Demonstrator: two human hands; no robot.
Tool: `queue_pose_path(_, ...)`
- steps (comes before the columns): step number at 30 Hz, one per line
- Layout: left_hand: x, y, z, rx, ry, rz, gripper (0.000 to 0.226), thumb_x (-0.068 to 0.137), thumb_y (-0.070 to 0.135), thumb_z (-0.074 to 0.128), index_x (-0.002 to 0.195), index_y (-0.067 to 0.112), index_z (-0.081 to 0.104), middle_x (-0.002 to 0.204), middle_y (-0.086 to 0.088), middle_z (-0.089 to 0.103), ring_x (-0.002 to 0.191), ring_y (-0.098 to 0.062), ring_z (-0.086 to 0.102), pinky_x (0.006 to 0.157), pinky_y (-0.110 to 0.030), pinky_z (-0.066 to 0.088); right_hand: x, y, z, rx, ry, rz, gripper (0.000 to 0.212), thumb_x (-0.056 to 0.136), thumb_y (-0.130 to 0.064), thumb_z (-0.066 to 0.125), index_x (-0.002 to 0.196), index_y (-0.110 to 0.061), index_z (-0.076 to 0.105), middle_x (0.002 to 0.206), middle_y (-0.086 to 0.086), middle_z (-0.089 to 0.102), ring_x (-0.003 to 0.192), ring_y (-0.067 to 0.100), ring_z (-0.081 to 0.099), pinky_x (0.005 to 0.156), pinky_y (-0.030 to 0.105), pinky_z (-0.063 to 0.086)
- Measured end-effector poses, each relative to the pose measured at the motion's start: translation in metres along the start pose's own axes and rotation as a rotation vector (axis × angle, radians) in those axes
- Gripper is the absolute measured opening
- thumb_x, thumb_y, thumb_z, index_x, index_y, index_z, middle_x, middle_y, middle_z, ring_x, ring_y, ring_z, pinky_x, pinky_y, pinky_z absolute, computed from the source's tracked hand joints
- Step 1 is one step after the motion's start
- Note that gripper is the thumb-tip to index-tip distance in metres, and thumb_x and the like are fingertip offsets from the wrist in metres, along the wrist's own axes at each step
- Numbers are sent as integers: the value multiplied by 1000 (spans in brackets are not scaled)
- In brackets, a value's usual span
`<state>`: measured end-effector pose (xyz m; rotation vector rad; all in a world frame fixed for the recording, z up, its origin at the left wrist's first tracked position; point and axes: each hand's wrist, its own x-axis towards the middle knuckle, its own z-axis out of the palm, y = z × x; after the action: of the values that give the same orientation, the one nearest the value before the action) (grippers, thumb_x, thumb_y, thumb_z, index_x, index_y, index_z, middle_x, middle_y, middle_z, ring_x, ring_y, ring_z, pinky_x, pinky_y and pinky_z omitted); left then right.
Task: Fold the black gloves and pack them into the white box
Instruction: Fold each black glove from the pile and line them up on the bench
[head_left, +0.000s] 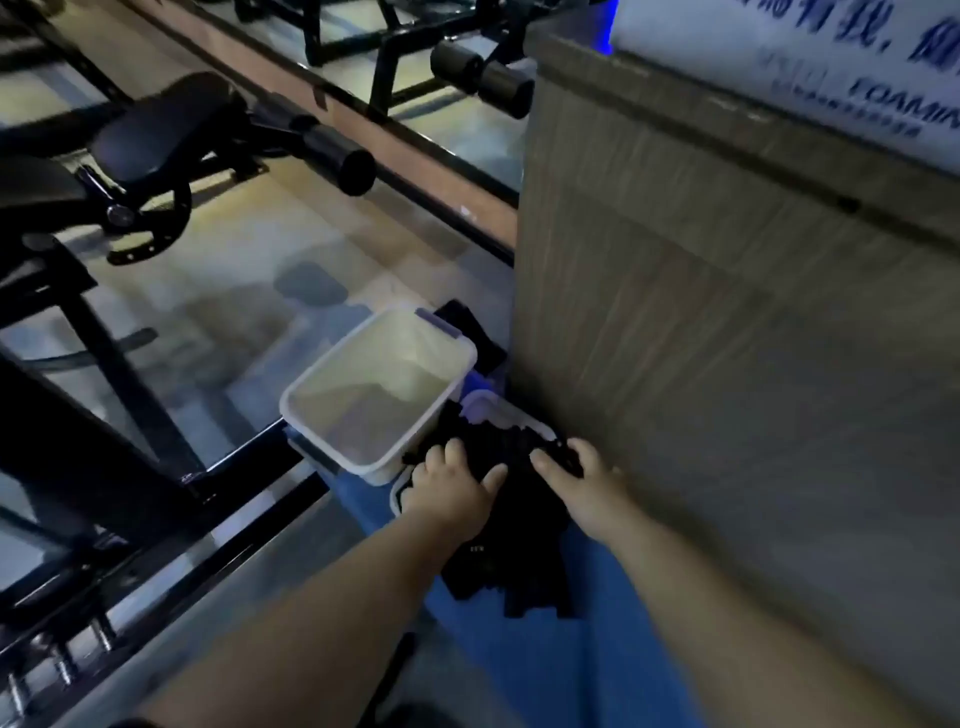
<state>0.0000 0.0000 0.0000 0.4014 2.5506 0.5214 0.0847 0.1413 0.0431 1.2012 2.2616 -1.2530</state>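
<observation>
Crumpled black gloves (514, 519) lie heaped right beside the open white box (382, 358), which sits tilted.
</observation>
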Motion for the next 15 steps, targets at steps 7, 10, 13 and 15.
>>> queue_pose_path(7, 40, -39, 71, -86, 119, -42, 88, 86, 72, 33, 152, 19, 8, 161, -6, 6, 147, -25, 7, 117, -45, 16, 55, 64, 44, 224, 109, -19, 88, 76, -71, 57, 149, -40, 18, 154, 3, 16, 133, 27, 36, 94, 36, 38)
queue_pose_path(10, 58, -53, 97, -107, 246, 29, 93, 81, 75, 37, 152, 23, 6, 160, -5, 7, 147, -26, 9, 116, -45, 17, 87, 82, 63, 294, 153, -36, 103, 58, -83, 57, 146, -48, 16, 157, -2, 8, 136, 29, 31, 103, 43, 38)
queue_pose_path(13, 74, -68, 117, -204, 344, 80, 104, 68, 83, 39, 150, 29, 7, 158, -5, 15, 142, -27, 24, 111, -47, 30, 117, 99, 83, 297, 166, -101, 120, 35, -94, 50, 143, -54, 16, 158, -7, 5, 139, 29, 26, 107, 49, 36)
queue_pose_path(15, 83, -77, 127, -282, 361, 113, 105, 63, 81, 45, 149, 35, 5, 157, -1, 19, 140, -23, 29, 107, -43, 34, 134, 110, 95, 278, 178, -172, 124, 31, -96, 52, 142, -55, 17, 158, -7, 5, 141, 28, 22, 110, 46, 33)
